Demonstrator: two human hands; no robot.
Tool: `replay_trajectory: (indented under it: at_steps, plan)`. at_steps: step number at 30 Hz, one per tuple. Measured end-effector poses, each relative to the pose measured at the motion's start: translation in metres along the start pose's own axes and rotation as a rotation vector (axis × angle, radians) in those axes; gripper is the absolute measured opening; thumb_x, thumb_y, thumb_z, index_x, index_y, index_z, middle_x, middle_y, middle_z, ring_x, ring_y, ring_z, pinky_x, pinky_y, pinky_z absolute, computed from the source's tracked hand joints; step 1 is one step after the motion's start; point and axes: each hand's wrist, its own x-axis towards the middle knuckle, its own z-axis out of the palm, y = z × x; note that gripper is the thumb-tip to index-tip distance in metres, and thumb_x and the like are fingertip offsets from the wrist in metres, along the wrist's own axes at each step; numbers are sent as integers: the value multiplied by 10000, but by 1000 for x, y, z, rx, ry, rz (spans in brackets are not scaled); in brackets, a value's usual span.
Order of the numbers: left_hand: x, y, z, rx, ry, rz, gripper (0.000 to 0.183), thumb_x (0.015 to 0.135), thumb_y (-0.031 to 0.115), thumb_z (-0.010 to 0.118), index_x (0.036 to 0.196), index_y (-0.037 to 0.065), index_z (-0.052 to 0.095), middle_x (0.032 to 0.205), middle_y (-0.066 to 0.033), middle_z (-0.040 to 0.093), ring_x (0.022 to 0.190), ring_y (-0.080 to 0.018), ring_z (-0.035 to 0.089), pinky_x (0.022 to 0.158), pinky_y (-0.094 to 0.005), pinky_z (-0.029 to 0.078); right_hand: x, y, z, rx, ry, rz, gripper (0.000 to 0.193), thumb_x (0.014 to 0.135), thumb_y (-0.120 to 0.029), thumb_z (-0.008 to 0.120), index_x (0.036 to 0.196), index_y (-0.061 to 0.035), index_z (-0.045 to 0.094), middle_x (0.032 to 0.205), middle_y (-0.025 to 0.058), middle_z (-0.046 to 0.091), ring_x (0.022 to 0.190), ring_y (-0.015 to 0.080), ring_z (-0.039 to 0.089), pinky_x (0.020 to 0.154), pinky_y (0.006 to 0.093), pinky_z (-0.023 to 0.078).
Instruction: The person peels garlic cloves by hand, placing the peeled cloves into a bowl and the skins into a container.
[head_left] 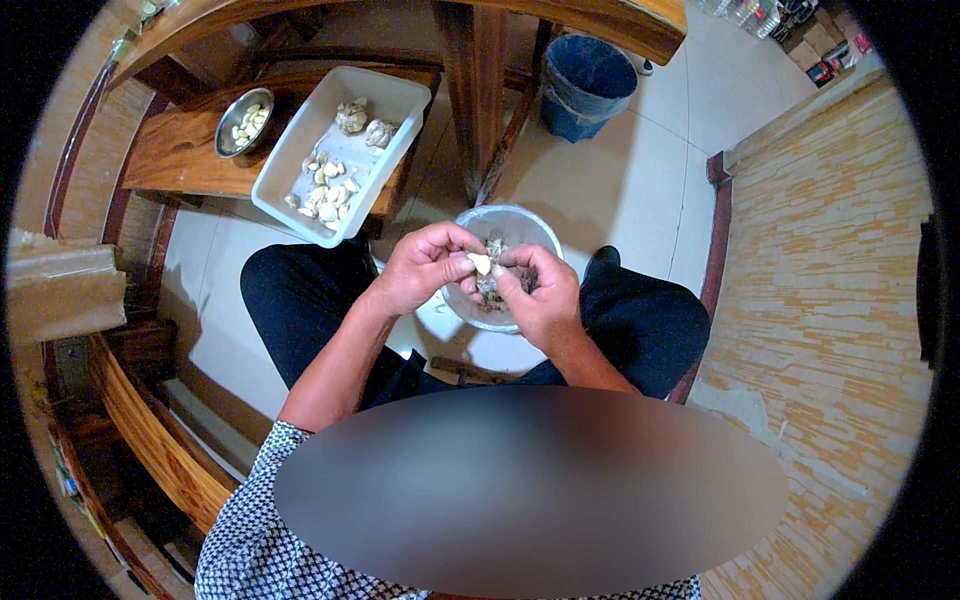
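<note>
Over a pale round bucket between my knees, my left hand pinches a cream-coloured garlic clove between thumb and fingertips. My right hand meets it from the other side, thumb and forefinger pressed together at the clove's edge; whether a bit of skin is between them is too small to tell. Papery garlic skins lie in the bucket below. Ahead to the left, a white plastic tray holds garlic bulbs and loose cloves. Beside it, a metal bowl contains peeled cloves.
The tray and bowl rest on a low wooden bench. A wooden table with a thick leg stands ahead. A blue lined bin sits on the tiled floor behind the bucket. A patterned wall closes off the right side.
</note>
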Motion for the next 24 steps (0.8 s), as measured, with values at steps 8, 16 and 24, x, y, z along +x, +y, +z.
replay_trajectory:
  at_steps: [8, 16, 24]
  plan:
    - [-1, 8, -1, 321, 7, 159, 112, 821, 26, 618, 927, -10, 616, 931, -110, 590, 811, -150, 600, 695, -256, 517, -1, -9, 1, 31, -66, 26, 252, 747, -112, 706, 958, -18, 607, 810, 118, 647, 743, 188, 641, 666, 307, 497]
    - [-3, 0, 10, 185, 107, 22, 255, 842, 104, 624, 1057, -18, 563, 955, -49, 600, 835, -126, 589, 739, -263, 499, -5, 3, 10, 22, 52, -19, 267, 714, -113, 743, 918, -20, 598, 795, 121, 646, 714, 224, 650, 634, 324, 508]
    - [-2, -4, 13, -220, 45, -47, 244, 853, 171, 619, 1039, 24, 559, 916, -38, 605, 808, -113, 573, 713, -249, 473, -1, -15, -3, -156, 80, -72, 415, 642, -234, 799, 929, -39, 570, 809, 120, 620, 708, 261, 633, 636, 352, 507]
